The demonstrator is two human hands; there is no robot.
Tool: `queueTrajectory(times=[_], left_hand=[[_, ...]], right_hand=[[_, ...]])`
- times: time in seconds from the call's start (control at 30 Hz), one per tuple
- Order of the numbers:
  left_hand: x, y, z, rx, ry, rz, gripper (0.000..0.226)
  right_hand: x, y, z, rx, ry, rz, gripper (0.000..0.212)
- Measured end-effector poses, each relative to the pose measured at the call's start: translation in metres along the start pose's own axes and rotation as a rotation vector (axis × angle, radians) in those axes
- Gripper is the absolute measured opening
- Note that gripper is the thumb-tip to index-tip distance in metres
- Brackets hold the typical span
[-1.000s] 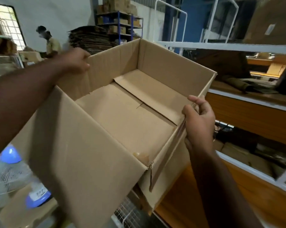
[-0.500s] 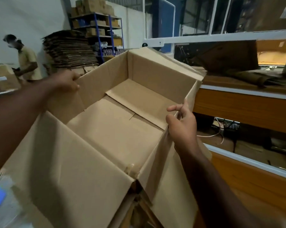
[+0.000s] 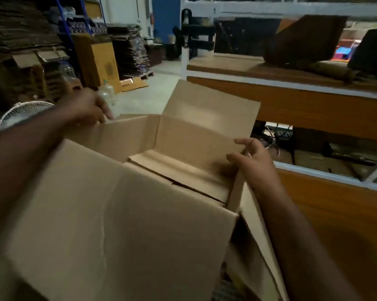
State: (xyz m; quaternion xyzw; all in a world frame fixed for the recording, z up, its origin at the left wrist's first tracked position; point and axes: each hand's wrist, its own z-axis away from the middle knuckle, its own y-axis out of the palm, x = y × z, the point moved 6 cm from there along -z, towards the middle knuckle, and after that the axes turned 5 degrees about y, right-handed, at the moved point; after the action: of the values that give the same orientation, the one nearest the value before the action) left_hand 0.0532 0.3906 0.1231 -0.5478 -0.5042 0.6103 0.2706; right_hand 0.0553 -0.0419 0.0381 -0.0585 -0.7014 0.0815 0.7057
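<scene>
Warehouse floor | left hand grips box rim | right hand pinches opposite rim

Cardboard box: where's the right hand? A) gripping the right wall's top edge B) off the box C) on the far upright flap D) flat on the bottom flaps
A: the right hand pinches the right wall's top edge of the cardboard box, thumb inside.

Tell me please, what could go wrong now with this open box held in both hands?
The bottom flaps show a dark gap and no tape that I can see; they may open under load. The right hand only pinches a thin wall edge of the cardboard box, and the left hand grips the far rim, so it might slip or bend.
</scene>
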Motion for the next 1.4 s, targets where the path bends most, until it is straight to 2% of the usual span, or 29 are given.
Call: queueTrajectory(times=[0.07,0.1,0.13,0.2,0.27,0.33,0.37,0.47,0.57,0.67,0.73,0.83,1.0,1.13,1.23,1.3,1.4], left_hand=[[-0.004,-0.008,-0.013,0.015,-0.024,0.191,0.021],[-0.01,-0.006,-0.016,0.077,-0.025,0.193,0.022],[-0.014,0.0,-0.019,0.148,-0.031,0.153,0.036],[-0.013,0.015,-0.02,0.257,-0.031,-0.132,0.069],[-0.007,0.026,-0.017,0.293,-0.036,-0.353,0.078],[0.003,0.033,-0.016,0.358,-0.06,-0.416,0.062],[0.006,0.035,-0.016,0.377,-0.054,-0.457,0.05],[0.006,0.035,-0.016,0.359,-0.009,-0.515,0.032],[0.004,0.023,-0.02,0.294,0.023,-0.456,0.034],[0.01,0.009,-0.024,0.235,0.009,-0.367,0.039],[0.017,0.005,-0.024,0.209,-0.004,-0.323,0.039],[0.028,0.005,-0.024,0.187,-0.026,-0.268,0.041],[0.024,-0.004,-0.024,0.188,0.026,-0.267,0.04],[0.018,-0.004,-0.019,0.197,0.025,-0.286,0.041],[0.021,-0.004,-0.017,0.203,0.019,-0.28,0.041],[0.023,-0.001,-0.017,0.216,0.009,-0.269,0.039],[0.021,0.003,-0.015,0.236,0.015,-0.272,0.039]], right_hand=[[0.0,-0.004,-0.002,-0.043,0.052,0.01,0.044],[0.001,-0.008,-0.001,-0.071,0.084,0.034,0.047],[-0.001,-0.01,0.0,-0.079,0.131,0.053,0.049],[-0.01,-0.012,0.005,-0.079,0.234,0.119,0.054],[-0.023,-0.014,0.013,-0.077,0.288,0.243,0.072],[-0.028,-0.01,0.018,-0.034,0.293,0.359,0.085],[-0.025,-0.003,0.022,0.016,0.296,0.395,0.079],[-0.012,0.002,0.021,0.04,0.284,0.504,0.032],[0.006,-0.002,0.017,-0.082,0.164,0.599,0.016],[0.021,0.0,0.017,-0.115,0.073,0.469,0.071],[0.029,0.0,0.016,-0.099,0.027,0.315,0.092],[0.027,0.005,0.024,-0.009,0.086,0.354,0.09],[0.031,0.014,0.022,0.053,0.253,0.748,0.078],[0.056,0.028,0.004,0.026,0.167,0.997,0.057],[0.067,0.018,0.005,-0.051,0.116,0.973,0.054],[0.059,0.014,0.022,-0.026,0.196,0.879,0.059],[0.038,0.015,0.048,0.057,0.38,0.91,0.078]])
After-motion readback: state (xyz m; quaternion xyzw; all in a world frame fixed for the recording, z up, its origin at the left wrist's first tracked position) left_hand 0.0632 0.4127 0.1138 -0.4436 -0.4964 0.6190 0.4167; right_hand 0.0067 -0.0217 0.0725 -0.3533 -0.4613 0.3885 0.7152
